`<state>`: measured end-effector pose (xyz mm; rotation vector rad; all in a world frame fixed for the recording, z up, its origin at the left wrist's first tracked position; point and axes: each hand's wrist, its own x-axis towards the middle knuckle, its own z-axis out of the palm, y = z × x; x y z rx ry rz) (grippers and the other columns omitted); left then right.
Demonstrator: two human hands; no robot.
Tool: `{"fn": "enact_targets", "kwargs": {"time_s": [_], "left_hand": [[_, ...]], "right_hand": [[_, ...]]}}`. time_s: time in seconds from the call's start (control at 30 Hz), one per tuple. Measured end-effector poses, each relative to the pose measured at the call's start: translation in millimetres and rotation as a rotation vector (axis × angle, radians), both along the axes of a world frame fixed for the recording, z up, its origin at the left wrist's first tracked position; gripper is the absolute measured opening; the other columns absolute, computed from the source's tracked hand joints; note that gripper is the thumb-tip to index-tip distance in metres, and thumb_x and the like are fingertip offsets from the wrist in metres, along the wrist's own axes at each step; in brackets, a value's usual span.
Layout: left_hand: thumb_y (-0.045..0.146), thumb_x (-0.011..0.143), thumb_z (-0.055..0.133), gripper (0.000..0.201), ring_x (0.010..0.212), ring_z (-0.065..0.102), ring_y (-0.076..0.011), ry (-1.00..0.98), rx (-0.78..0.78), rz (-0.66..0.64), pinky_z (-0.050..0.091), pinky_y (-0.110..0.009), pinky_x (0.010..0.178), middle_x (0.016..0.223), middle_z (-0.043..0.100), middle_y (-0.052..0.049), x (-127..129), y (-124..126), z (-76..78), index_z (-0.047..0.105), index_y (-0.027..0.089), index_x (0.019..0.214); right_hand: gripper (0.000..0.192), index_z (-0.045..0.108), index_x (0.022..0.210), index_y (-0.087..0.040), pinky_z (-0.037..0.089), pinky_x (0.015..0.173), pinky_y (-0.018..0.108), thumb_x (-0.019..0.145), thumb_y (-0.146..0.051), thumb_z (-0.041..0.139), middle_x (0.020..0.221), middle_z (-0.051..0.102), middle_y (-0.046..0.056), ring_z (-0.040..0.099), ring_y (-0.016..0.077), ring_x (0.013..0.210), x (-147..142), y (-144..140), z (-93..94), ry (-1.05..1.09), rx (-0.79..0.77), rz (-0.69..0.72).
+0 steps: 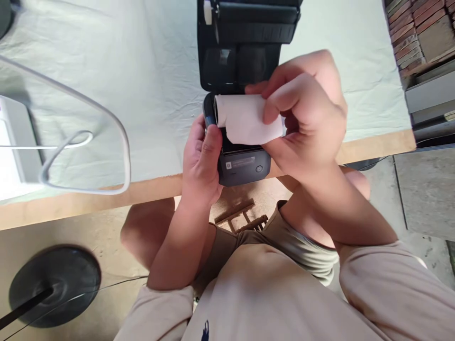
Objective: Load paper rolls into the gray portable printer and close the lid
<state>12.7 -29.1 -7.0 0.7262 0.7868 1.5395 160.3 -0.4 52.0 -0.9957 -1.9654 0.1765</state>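
The left hand (201,158) grips the printer's (241,166) left side at the table (152,187) edge. The right hand (305,113) pinches a paper roll (241,118) over its open bay; bare cloth lies left of the printer.

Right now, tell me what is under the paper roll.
The paper roll sits over the open bay of a dark printer, its lid swung back. The right hand pinches the roll; the left hand grips the printer. The bay's inside is covered.

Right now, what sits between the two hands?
In the head view, the paper roll and the open printer lie between the left hand and right hand.
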Motion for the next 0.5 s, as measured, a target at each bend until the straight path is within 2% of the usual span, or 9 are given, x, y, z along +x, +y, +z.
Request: {"fn": "enact_targets", "kwargs": {"time_s": [0.1, 0.27, 0.4, 0.5], "left_hand": [[0.058, 0.091, 0.078, 0.035, 0.135, 0.061, -0.0338, -0.006, -0.013, -0.015, 0.055, -0.041, 0.11, 0.113, 0.073, -0.007, 0.3, -0.2, 0.4, 0.075, 0.027, 0.108], [0.051, 0.097, 0.073, 0.029, 0.133, 0.063, -0.0304, -0.042, -0.027, -0.034, 0.057, -0.039, 0.108, 0.109, 0.073, -0.006, 3.1, -4.1, 7.6, 0.074, 0.025, 0.109], [0.051, 0.096, 0.074, 0.03, 0.126, 0.068, -0.0278, -0.086, -0.084, 0.015, 0.06, -0.035, 0.102, 0.104, 0.074, -0.005, 2.7, -3.3, 12.1, 0.073, 0.023, 0.108], [0.05, 0.09, 0.078, 0.029, 0.128, 0.068, -0.0299, -0.075, -0.14, -0.039, 0.064, -0.034, 0.09, 0.106, 0.076, -0.003, -2.9, -1.2, 12.1, 0.073, 0.027, 0.107]], "right_hand": [[0.02, 0.065, 0.085, -0.027, 0.061, 0.095, 0.035, 0.103, -0.03, 0.055, 0.105, 0.068, 0.002, 0.066, 0.0179, 0.104, 6.2, 5.8, -2.2, -0.07, 0.026, 0.027], [0.008, 0.066, 0.093, -0.031, 0.054, 0.082, 0.038, 0.1, -0.03, 0.062, 0.102, 0.076, -0.002, 0.074, 0.0195, 0.094, 21.0, 13.0, 0.6, -0.196, 0.035, 0.134], [0.009, 0.067, 0.091, -0.03, 0.052, 0.091, 0.045, 0.098, -0.036, 0.065, 0.095, 0.08, -0.003, 0.077, 0.0255, 0.11, 23.9, 10.3, -3.4, -0.183, 0.038, 0.188], [0.008, 0.069, 0.093, -0.031, 0.051, 0.096, 0.045, 0.098, -0.036, 0.065, 0.097, 0.08, -0.005, 0.074, 0.0251, 0.119, 25.3, 4.9, -6.8, -0.184, 0.089, 0.263]]}}
